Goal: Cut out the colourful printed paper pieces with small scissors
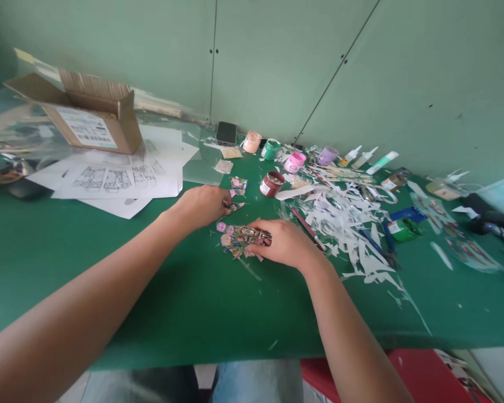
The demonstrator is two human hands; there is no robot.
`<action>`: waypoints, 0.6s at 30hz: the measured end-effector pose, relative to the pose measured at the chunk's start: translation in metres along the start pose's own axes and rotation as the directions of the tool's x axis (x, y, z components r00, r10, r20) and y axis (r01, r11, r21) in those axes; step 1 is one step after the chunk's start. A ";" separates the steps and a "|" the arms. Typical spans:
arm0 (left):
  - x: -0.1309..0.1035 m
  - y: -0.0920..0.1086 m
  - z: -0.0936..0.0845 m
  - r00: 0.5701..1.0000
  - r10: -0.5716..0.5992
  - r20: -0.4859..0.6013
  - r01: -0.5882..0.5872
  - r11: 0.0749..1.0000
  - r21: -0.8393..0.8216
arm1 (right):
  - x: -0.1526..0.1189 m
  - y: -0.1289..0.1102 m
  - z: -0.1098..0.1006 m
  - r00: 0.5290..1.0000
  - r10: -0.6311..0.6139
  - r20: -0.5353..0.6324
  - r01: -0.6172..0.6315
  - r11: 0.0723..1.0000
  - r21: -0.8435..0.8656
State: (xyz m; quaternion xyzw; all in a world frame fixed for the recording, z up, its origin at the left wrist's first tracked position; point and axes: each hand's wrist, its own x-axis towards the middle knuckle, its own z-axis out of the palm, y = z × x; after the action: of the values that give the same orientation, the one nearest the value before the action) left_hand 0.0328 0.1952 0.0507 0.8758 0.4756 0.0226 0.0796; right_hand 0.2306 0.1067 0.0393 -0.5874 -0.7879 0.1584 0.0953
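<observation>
My right hand (283, 240) is closed around a small, brightly patterned craft piece (239, 238) with pink discs and shiny metallic bits, held low over the green table. What exactly the piece is cannot be made out. Just beyond it to the left, my left hand (205, 204) pinches a small colourful scrap (234, 207) at its fingertips. A second patterned scrap (238, 185) lies right behind those fingers. The right palm hides part of the larger piece.
Paint jars, among them a dark red one (271, 184) and a pink one (295, 162), stand behind my hands. White paper strips (344, 218) pile up on the right. Printed sheets (121, 182) and an open cardboard box (96, 120) occupy the left. A green wall (272, 61) backs the table.
</observation>
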 end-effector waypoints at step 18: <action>-0.002 -0.005 -0.005 0.998 -0.063 0.004 0.063 0.997 -0.054 | -0.001 0.000 0.009 0.990 -0.114 -0.082 0.113 0.993 -0.019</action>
State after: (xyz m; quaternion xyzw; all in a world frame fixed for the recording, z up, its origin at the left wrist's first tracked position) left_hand 0.0268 0.1973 0.0553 0.8578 0.5022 0.0318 0.1045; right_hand 0.2277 0.1047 0.0306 -0.5485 -0.8165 0.1224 0.1325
